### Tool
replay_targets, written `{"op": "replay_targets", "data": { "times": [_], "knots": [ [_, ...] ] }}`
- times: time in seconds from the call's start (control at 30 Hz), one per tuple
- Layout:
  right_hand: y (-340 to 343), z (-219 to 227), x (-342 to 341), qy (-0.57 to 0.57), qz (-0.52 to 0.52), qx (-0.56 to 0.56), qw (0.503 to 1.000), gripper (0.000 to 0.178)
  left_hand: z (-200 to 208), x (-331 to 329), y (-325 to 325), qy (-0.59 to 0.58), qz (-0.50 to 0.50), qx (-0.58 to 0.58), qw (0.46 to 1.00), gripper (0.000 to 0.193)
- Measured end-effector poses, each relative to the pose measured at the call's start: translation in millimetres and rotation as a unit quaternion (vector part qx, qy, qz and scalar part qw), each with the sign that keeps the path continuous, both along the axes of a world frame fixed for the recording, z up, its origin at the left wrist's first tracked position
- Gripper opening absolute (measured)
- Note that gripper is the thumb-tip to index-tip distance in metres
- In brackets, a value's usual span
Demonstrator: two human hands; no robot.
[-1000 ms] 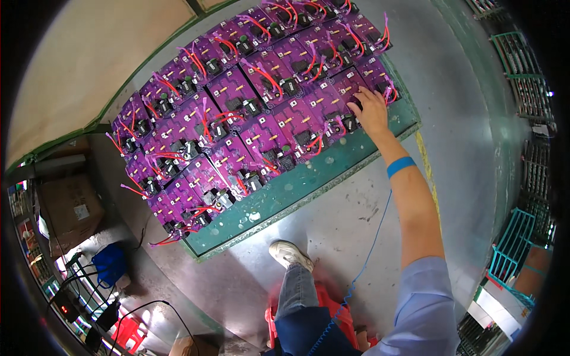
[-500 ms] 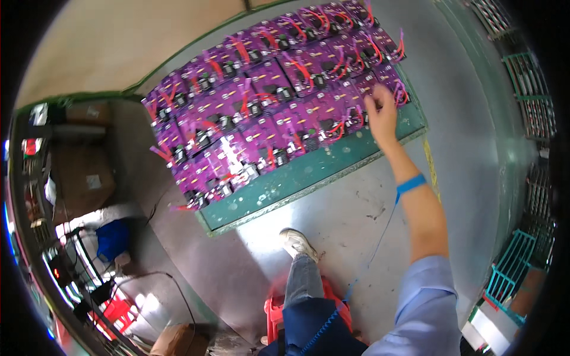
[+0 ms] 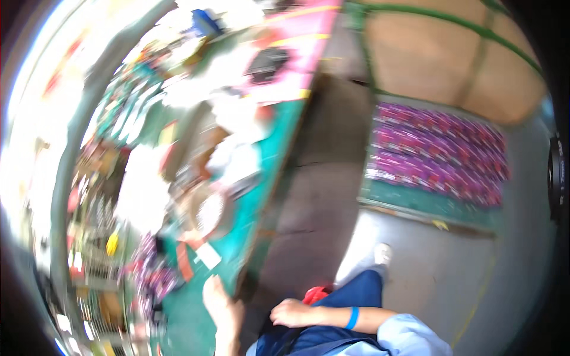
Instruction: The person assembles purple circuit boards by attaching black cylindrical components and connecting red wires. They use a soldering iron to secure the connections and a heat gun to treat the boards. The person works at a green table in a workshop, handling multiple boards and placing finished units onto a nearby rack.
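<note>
My left hand (image 3: 222, 305) reaches over the near edge of a green-topped workbench (image 3: 196, 320), its fingers smeared by motion. Just beyond its fingertips lie a white card (image 3: 208, 256) and an orange-red strip (image 3: 184, 261). To the left on the bench is a blurred heap of purple circuit boards (image 3: 155, 276) with red wires. My right hand (image 3: 292, 313) is over my lap, fingers curled in, with nothing visible in it. A blue wrist strap (image 3: 352, 318) circles that wrist. Rows of purple circuit boards (image 3: 436, 151) cover a green board on the floor to the right.
Farther along the bench are a round white-topped container (image 3: 211, 213), white bags (image 3: 234, 160) and a dark object (image 3: 267, 64) on a pink mat (image 3: 297, 53). A red stool (image 3: 316, 294) is under me. A tan panel with green edging (image 3: 427, 53) stands behind the floor boards.
My view has swung left from the floor boards to the workbench. My right hand has left the circuit boards and drawn back to my lap. My left hand has come into view.
</note>
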State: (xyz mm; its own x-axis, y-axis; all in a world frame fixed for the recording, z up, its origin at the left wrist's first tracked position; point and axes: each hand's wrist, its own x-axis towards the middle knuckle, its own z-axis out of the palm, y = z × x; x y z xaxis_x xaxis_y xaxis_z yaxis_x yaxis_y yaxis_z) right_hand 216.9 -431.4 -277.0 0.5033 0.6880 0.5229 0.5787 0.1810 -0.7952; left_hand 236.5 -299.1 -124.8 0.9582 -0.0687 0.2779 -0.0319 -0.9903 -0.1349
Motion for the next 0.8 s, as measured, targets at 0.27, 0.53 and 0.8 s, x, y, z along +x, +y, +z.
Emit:
{"op": "replay_targets", "data": {
  "times": [0.27, 0.53, 0.8],
  "knots": [
    [-2.0, 19.2, -30.5, 0.003, -0.204, -0.108, 0.973, 0.006, 28.7, -70.7, 46.6, -0.019, -0.071, -0.271, 0.96, 0.044],
    [11.7, 56.1, -85.1, 0.13, -0.233, -0.076, 0.961, 0.004, 34.9, -161.8, 183.2, -0.309, 0.101, -0.403, 0.855, 0.012],
    [97.5, 150.6, -77.7, -0.059, -0.079, -0.017, 0.995, 0.01, 38.1, -152.3, 340.5, -0.42, 0.251, -0.57, 0.66, 0.045]
  ]
}}
